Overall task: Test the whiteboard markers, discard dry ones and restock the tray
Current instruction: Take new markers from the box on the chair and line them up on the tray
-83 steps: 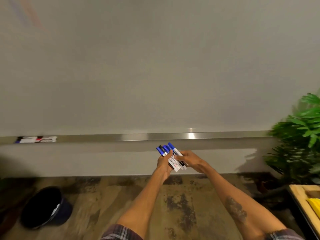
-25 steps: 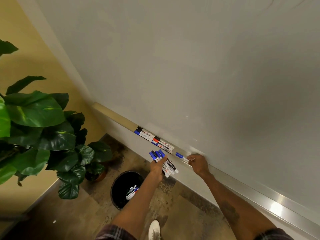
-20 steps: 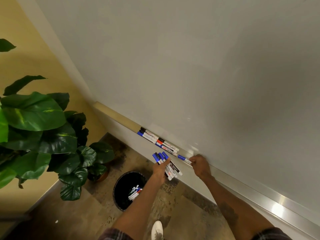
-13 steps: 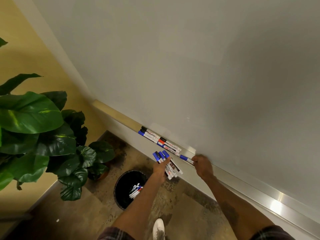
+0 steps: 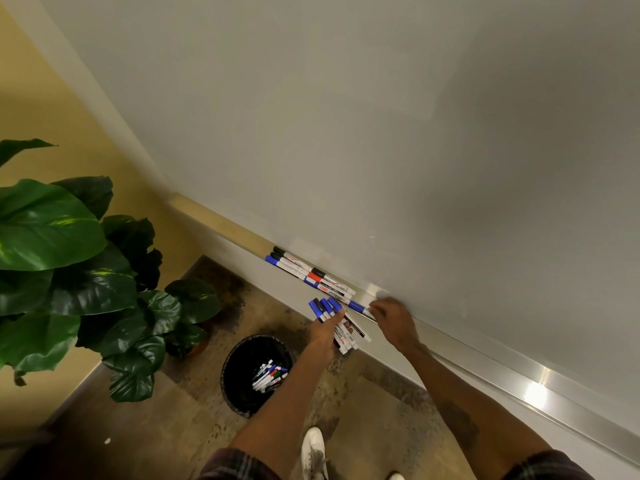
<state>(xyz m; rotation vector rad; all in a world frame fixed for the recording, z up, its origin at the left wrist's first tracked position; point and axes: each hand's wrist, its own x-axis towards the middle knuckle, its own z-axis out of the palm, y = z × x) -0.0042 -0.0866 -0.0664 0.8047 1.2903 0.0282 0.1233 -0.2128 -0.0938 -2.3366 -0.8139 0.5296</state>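
Whiteboard [image 5: 381, 133], pale grey and wiped clean, fills most of the view and slants down to the right. Yellow painted wall [image 5: 52, 109] borders it on the left. Large-leaved green potted plant [image 5: 62, 258] stands in the left corner, over the mottled brown floor [image 5: 194, 424].

Brushed metal tray [image 5: 533, 391] runs along the board's lower edge, with a light glint at its right end.

Round black waste bin [image 5: 239, 393] sits on the floor below the tray, just beside the plant. Discarded markers [image 5: 268, 374] lie heaped inside it, with blue, red and green caps among them.

Both forearms reach forward out of plaid sleeves [image 5: 235, 465]. White shoe [image 5: 313, 448] shows between them, near the bin.

Left hand [image 5: 323, 332] is held above the bin and just below the tray. Its fingers are wrapped round a bundle of white-barrelled markers [image 5: 327, 308], blue and dark caps pointing up and left, barrels fanning out below the thumb.

Right hand [image 5: 393, 320] is at the tray, slightly blurred. Its fingertips pinch the barrel end of a single blue-capped marker [image 5: 356, 306], which lies along the tray with its cap pointing left.

Row of markers on the tray [image 5: 311, 273] lies to the left of that one, packed side by side, with black, blue and red caps. The nearest of them almost meets the blue cap.
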